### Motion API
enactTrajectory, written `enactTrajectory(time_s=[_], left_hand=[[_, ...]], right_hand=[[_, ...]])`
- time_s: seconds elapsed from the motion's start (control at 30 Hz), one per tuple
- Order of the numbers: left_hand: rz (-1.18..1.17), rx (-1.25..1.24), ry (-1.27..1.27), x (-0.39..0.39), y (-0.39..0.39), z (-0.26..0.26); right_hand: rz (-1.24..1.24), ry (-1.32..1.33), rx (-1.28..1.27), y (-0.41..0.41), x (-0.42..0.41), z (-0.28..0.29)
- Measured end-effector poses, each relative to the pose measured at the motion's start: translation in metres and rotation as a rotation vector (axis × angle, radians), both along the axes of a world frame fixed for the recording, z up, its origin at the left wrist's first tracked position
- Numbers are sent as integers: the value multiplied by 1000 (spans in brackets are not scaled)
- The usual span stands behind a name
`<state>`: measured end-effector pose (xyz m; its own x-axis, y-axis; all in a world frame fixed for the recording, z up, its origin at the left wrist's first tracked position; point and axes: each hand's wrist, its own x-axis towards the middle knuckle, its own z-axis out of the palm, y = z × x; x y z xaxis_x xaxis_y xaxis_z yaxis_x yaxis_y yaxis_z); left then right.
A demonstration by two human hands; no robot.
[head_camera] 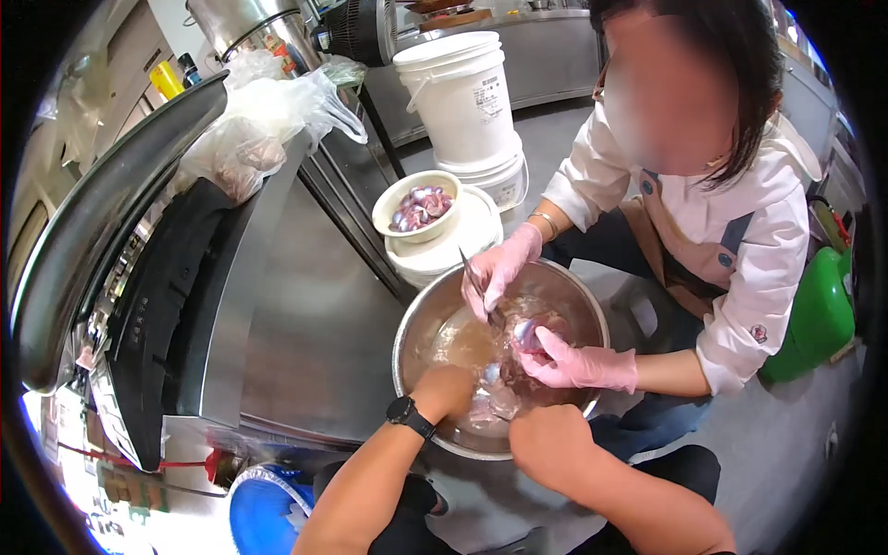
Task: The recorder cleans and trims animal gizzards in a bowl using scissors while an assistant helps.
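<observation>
A wide stainless-steel basin (590, 284) with cloudy water and poultry gizzards stands on the floor before me. My left hand (444, 392), a black watch on its wrist, is curled and blurred over the near left of the basin. Its fingertips are hidden beside a wet, pale gizzard piece (496, 402). My right hand (553, 440) is closed in a fist over the near rim. A thin dark tip of a tool (501, 417) sticks out of it toward that piece; the rest is hidden.
Opposite sits a co-worker, whose pink-gloved hand (496, 270) grips a dark blade; the other gloved hand (569, 361) holds a gizzard (528, 336). A bowl (380, 208) of gizzards rests on a white lidded bucket (479, 260). A steel cabinet (312, 312) borders the left.
</observation>
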<state>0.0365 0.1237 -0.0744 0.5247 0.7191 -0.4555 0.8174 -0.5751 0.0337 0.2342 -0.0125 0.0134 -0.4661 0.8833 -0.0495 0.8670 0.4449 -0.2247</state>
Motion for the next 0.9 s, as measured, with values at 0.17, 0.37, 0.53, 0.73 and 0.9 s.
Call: enactTrajectory(time_s=[0.17, 0.37, 0.53, 0.73, 0.9], left_hand=[[-69, -195, -425, -9, 7, -16], [428, 183, -526, 1, -3, 46], [828, -473, -1266, -7, -13, 71], [829, -903, -1505, -20, -44, 118], [763, -953, -1505, -22, -55, 129]], right_hand=[[-34, -4, -30, -5, 8, 12], [-229, 157, 14, -5, 11, -3], [-325, 637, 7, 9, 4, -4], [-443, 1067, -194, 12, -7, 10], [-387, 1488, -489, 25, -5, -5]])
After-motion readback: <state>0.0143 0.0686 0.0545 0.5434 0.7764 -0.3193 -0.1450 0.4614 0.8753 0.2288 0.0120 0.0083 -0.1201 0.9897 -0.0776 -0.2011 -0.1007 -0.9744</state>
